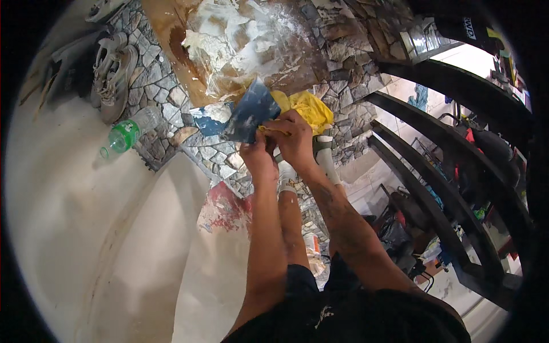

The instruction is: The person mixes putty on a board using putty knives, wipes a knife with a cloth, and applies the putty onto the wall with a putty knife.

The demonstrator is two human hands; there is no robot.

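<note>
My left hand (260, 160) grips the lower edge of a dark blue flat sheet (253, 113), which is tilted up and smudged with white. The fingers of my right hand (295, 139) pinch a small yellow piece (274, 126) at that sheet's right-hand corner. Whether the yellow piece belongs to the sheet is hidden by the fingers. Just beyond my right hand lies a crumpled yellow plastic bag or cloth (315, 112). A second blue piece (210, 120), partly coated in white paste, rests left of the sheet.
A brown board (165, 25) smeared with white plaster (248, 38) lies ahead on the stone-patterned floor (150, 92). To the left are a green-labelled plastic bottle (128, 130) and worn shoes (113, 81). Dark slats (446, 128) rise at right, with clutter behind them. A pale wall fills the left.
</note>
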